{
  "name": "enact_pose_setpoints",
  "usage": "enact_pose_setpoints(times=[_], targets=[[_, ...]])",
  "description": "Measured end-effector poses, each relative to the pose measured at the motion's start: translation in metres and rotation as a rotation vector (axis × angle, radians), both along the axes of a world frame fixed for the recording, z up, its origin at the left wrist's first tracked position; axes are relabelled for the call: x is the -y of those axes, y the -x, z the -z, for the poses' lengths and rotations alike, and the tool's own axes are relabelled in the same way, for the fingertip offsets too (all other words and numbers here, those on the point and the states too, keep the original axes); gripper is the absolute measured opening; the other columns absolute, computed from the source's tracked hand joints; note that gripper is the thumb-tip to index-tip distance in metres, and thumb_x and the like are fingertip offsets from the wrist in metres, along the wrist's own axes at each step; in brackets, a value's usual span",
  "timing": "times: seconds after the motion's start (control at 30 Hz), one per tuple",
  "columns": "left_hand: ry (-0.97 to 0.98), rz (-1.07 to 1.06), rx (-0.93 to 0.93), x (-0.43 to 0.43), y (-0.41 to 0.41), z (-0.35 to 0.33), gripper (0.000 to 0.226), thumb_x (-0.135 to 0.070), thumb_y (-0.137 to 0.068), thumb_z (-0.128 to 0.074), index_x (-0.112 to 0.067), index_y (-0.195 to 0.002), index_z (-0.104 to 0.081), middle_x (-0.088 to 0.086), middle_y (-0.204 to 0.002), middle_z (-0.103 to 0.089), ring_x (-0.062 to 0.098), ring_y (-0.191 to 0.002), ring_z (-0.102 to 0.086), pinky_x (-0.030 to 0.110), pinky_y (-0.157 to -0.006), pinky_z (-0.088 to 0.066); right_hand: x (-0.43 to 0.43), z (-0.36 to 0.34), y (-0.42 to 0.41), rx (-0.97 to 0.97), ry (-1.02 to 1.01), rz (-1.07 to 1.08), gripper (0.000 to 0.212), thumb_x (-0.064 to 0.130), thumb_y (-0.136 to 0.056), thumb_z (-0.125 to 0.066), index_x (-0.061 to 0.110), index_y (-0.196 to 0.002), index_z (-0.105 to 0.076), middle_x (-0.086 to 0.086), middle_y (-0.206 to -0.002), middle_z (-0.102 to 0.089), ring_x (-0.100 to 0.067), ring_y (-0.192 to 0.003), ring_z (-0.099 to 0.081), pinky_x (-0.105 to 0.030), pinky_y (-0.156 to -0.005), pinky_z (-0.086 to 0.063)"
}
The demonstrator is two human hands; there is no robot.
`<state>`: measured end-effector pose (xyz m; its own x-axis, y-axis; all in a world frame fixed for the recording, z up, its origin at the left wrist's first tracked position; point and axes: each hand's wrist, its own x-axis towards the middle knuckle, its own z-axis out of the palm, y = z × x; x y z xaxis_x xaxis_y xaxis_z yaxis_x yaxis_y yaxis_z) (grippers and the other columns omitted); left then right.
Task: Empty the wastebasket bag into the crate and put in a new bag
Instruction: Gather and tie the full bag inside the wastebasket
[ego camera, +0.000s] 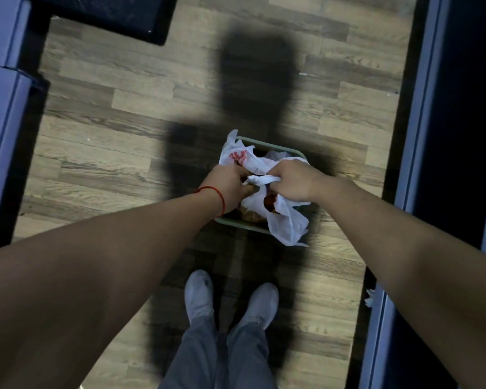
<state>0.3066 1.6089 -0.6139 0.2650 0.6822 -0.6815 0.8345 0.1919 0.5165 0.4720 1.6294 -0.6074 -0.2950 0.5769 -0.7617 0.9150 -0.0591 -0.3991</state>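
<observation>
A small green wastebasket (267, 146) stands on the wooden floor in front of my feet. A white plastic bag (285, 224) with red print lines it and spills over the near rim; brownish rubbish shows inside. My left hand (227, 189), with a red string at the wrist, is closed on the bag's edge at the left side. My right hand (292, 182) grips a twisted white handle of the same bag, stretched between both hands. A dark crate (118, 15) lies at the top left, partly out of frame.
Grey-blue cabinet fronts (0, 108) run down the left edge and a dark door frame (421, 136) down the right. A crumpled white scrap (369, 299) lies by the right wall. My feet in light shoes (230, 301) stand just behind the wastebasket.
</observation>
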Motion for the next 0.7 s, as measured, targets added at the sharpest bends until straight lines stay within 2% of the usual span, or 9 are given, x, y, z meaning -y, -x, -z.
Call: enact_pose_setpoints(times=[0.07, 0.13, 0.23, 0.3, 0.43, 0.5, 0.57, 0.63, 0.7], targets=[[-0.063, 0.058, -0.074, -0.004, -0.004, -0.002, 0.033, -0.031, -0.096, -0.051, -0.008, -0.115, -0.064, 0.014, -0.108, -0.068, 0.027, -0.100, -0.062, 0.036, -0.089, -0.048, 0.001, -0.003, -0.002, -0.035, 0.055, 0.065, 0.020, 0.022, -0.090, -0.054, 0.010, -0.084, -0.069, -0.008, -0.075, -0.061, -0.020, -0.068, -0.055, -0.030, -0.055, -0.039], [-0.022, 0.036, -0.027, -0.004, -0.006, -0.004, 0.029, -0.029, -0.097, -0.049, -0.008, -0.111, -0.064, 0.013, -0.099, -0.068, 0.023, -0.089, -0.062, 0.032, -0.081, -0.049, 0.004, -0.006, -0.004, -0.060, 0.094, 0.080, 0.020, 0.032, -0.085, -0.065, 0.012, -0.087, -0.070, -0.004, -0.071, -0.058, -0.016, -0.064, -0.051, -0.028, -0.054, -0.035], [0.133, 0.015, 0.076, -0.005, -0.005, -0.005, 0.022, -0.029, -0.096, -0.053, -0.018, -0.078, -0.062, -0.002, -0.066, -0.057, 0.009, -0.062, -0.052, 0.020, -0.057, -0.043, 0.009, -0.005, -0.008, -0.041, 0.040, 0.055, 0.030, 0.046, -0.078, -0.072, 0.017, -0.073, -0.069, 0.002, -0.060, -0.053, -0.012, -0.058, -0.047, -0.027, -0.055, -0.029], [0.251, 0.010, 0.092, -0.008, -0.003, -0.008, 0.028, -0.033, -0.094, -0.056, -0.021, -0.068, -0.059, -0.002, -0.063, -0.059, 0.012, -0.061, -0.055, 0.025, -0.060, -0.047, 0.010, -0.003, -0.006, -0.034, -0.002, 0.045, 0.031, 0.046, -0.081, -0.069, 0.022, -0.063, -0.062, 0.003, -0.057, -0.051, -0.012, -0.058, -0.045, -0.028, -0.056, -0.024], [0.446, -0.007, 0.173, -0.015, 0.010, -0.006, 0.035, -0.041, -0.088, -0.062, -0.008, -0.087, -0.073, 0.003, -0.069, -0.067, 0.017, -0.068, -0.060, 0.027, -0.062, -0.047, 0.011, 0.002, -0.003, -0.085, 0.027, 0.138, 0.017, 0.034, -0.088, -0.064, 0.031, -0.072, -0.066, -0.003, -0.078, -0.069, -0.021, -0.075, -0.061, -0.031, -0.059, -0.042], [0.471, 0.005, 0.218, -0.015, 0.011, -0.003, 0.024, -0.036, -0.083, -0.069, -0.016, -0.095, -0.073, 0.002, -0.078, -0.071, 0.019, -0.079, -0.065, 0.031, -0.072, -0.053, 0.011, 0.002, -0.005, -0.125, 0.088, 0.199, 0.014, 0.028, -0.091, -0.061, 0.031, -0.081, -0.070, -0.008, -0.091, -0.073, -0.028, -0.087, -0.066, -0.040, -0.071, -0.052], [0.425, 0.066, 0.191, -0.015, 0.006, 0.000, 0.023, -0.033, -0.080, -0.071, -0.023, -0.101, -0.070, 0.000, -0.088, -0.072, 0.021, -0.089, -0.068, 0.038, -0.086, -0.056, 0.008, 0.000, -0.005, -0.142, 0.154, 0.245, 0.018, 0.022, -0.092, -0.056, 0.020, -0.100, -0.072, -0.013, -0.104, -0.072, -0.032, -0.096, -0.066, -0.043, -0.081, -0.054], [0.288, 0.089, 0.104, -0.012, -0.004, 0.004, 0.026, -0.035, -0.081, -0.070, -0.019, -0.101, -0.067, 0.005, -0.091, -0.071, 0.023, -0.088, -0.068, 0.041, -0.085, -0.057, 0.004, -0.003, -0.004, -0.111, 0.230, 0.299, 0.029, 0.018, -0.091, -0.055, 0.014, -0.118, -0.066, -0.013, -0.114, -0.068, -0.028, -0.098, -0.063, -0.038, -0.083, -0.051], [0.103, 0.106, -0.006, -0.008, -0.015, 0.004, 0.030, -0.037, -0.084, -0.067, -0.013, -0.102, -0.065, 0.009, -0.094, -0.069, 0.024, -0.087, -0.065, 0.039, -0.080, -0.056, 0.001, -0.005, -0.003, -0.147, 0.322, 0.434, 0.026, 0.018, -0.088, -0.055, 0.008, -0.110, -0.065, -0.016, -0.110, -0.064, -0.030, -0.099, -0.060, -0.037, -0.086, -0.048]])
